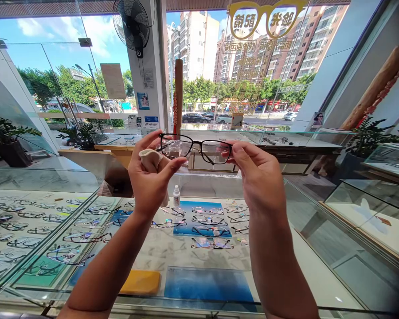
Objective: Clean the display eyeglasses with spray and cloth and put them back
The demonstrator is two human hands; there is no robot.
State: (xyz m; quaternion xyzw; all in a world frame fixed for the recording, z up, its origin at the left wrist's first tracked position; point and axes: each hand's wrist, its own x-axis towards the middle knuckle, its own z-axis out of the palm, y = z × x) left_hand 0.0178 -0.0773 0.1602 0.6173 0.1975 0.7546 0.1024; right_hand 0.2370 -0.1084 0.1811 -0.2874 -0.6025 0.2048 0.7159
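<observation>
A pair of black-framed eyeglasses is held up in front of me, above the glass counter. My left hand pinches the frame at its left end, thumb below and forefinger above. A pale cloth is tucked among the fingers of that same hand. On the other end, my right hand grips the frame near the hinge between thumb and fingers. Below the glasses, a small white spray bottle stands on the counter. The temple arms point away from me and are partly hidden behind the frame.
Rows of eyeglasses lie in the glass display case. A yellow-orange case and a blue sheet are near its front edge. A brown chair stands behind the counter. More display cases stand at right.
</observation>
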